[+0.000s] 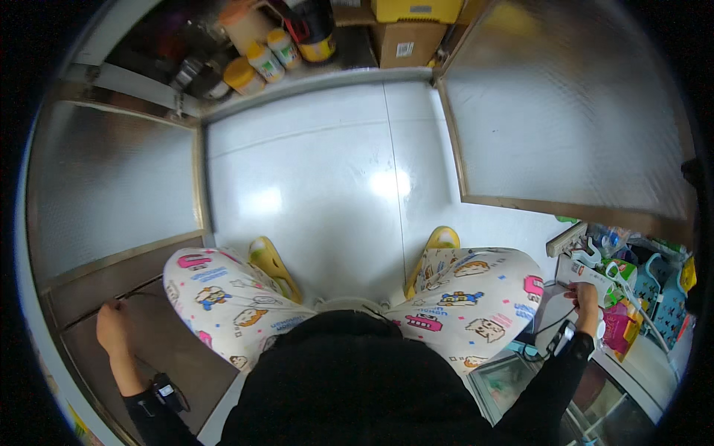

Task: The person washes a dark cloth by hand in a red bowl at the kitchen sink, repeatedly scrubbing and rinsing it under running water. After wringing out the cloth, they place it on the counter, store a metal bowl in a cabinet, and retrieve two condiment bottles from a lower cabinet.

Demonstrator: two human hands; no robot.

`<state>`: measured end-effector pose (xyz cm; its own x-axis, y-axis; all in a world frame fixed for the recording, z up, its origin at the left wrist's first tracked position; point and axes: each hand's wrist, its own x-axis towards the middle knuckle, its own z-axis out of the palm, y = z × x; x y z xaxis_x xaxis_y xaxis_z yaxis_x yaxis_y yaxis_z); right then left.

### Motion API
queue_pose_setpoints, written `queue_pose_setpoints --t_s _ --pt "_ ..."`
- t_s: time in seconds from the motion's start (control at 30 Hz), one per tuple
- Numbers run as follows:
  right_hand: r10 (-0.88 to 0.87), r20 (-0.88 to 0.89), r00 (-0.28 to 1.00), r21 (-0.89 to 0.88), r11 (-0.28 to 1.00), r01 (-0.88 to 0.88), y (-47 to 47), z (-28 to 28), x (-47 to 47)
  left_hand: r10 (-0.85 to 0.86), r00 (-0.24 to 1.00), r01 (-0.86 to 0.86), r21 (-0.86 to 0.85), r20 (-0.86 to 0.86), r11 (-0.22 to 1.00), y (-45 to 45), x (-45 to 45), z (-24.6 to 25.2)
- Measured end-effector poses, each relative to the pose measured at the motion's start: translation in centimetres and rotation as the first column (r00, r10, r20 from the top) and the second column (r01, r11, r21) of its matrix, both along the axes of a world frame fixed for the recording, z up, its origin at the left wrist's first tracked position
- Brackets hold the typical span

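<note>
My left hand (113, 329) is at the lower left, over a brown panel (189, 334) below a frosted glass door (117, 178); its fingers are blurred and I cannot tell whether they hold anything. My right hand (583, 300) is at the right, beside a white box (580, 273) that bears writing. Its fingers are bent, and a thin dark cable (555, 323) runs near them; whether they grip it is unclear. A small dark device is strapped at each wrist. Between the hands are my knees in patterned trousers and my feet in yellow slippers (276, 265).
Another frosted glass door (558, 128) stands open at the upper right. Ahead, a low shelf holds jars with yellow lids (242, 76), a black container (312, 28) and a cardboard box (407, 44). Blue baskets (652, 284), packets and white hooked items crowd the right side.
</note>
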<state>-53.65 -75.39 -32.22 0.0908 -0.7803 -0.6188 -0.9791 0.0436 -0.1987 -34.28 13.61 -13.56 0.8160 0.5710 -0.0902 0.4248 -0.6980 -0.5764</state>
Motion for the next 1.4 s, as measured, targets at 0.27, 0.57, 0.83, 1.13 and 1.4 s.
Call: queue_pose_setpoints --t_s 0.27,0.57,0.83,1.13,1.4 --pt "0.188 0.858 0.477 -0.18 0.982 -0.064 0.9 22.0 -5.8 0.044 0.907 -0.011 -0.08 0.42 0.997 -5.3 -1.6 10.7" --pt "0.551 0.833 -0.055 -0.55 0.811 -0.199 7.7 39.3 -9.0 -0.099 0.64 0.248 -0.083 0.762 0.965 -2.8 -5.1 11.9" --pt "0.574 0.699 -0.427 -0.707 0.461 -0.537 12.9 43.4 -9.4 0.005 0.358 0.644 -0.251 0.934 0.722 -8.4 -9.4 11.9" --pt "0.45 0.771 -0.45 -0.596 0.263 -0.758 30.0 43.4 8.3 -0.207 0.711 0.558 -0.718 0.672 -0.416 -5.0 -6.4 12.4" --pt "0.625 0.765 -0.156 -0.096 -0.129 -0.987 39.8 30.3 26.0 -0.207 0.855 0.364 -0.834 0.476 -0.415 -2.4 3.2 9.7"
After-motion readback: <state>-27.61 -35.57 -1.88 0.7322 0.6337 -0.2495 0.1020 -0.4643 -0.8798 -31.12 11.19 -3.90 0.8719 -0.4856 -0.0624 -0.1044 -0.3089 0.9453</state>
